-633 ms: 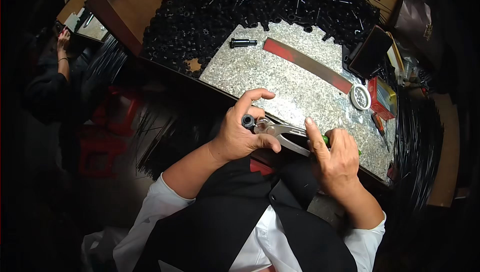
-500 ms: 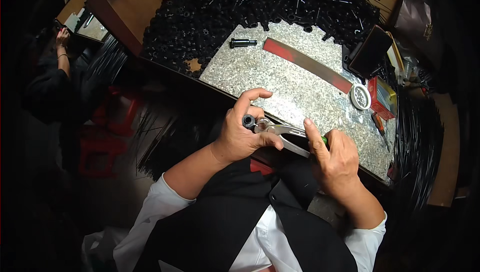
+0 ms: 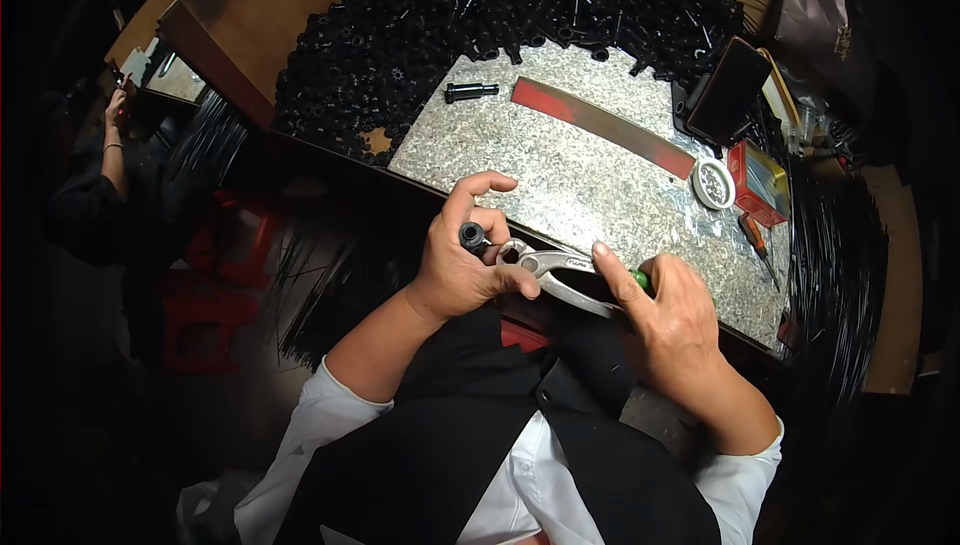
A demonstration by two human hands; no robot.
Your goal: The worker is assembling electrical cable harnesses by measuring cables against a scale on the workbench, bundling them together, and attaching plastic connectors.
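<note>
My left hand point(image 3: 445, 270) holds a black tubular part point(image 3: 472, 236), its hollow round end turned upward. The index finger curves out over the bench edge, and the thumb points right beside the tool. Metal pliers point(image 3: 548, 263) with a green grip are in my right hand point(image 3: 675, 313), whose fingers close around the handles while the thumb lies along the upper one. The jaws of the pliers are right beside the tube at my left fingers. Whether they bite on it, I cannot tell.
A big heap of black parts point(image 3: 400, 55) covers the back of the speckled bench point(image 3: 450, 150). On the bench are a single black part point(image 3: 471, 92), a red-brown strip point(image 3: 600, 130), a white dish point(image 3: 713, 185), a red box point(image 3: 757, 183) and an orange-handled screwdriver point(image 3: 757, 240). A person point(image 3: 112, 160) works at far left.
My hands, with the tube and pliers, sit slightly farther left. The whole view has also shifted a little. Both grips stay as they were.
</note>
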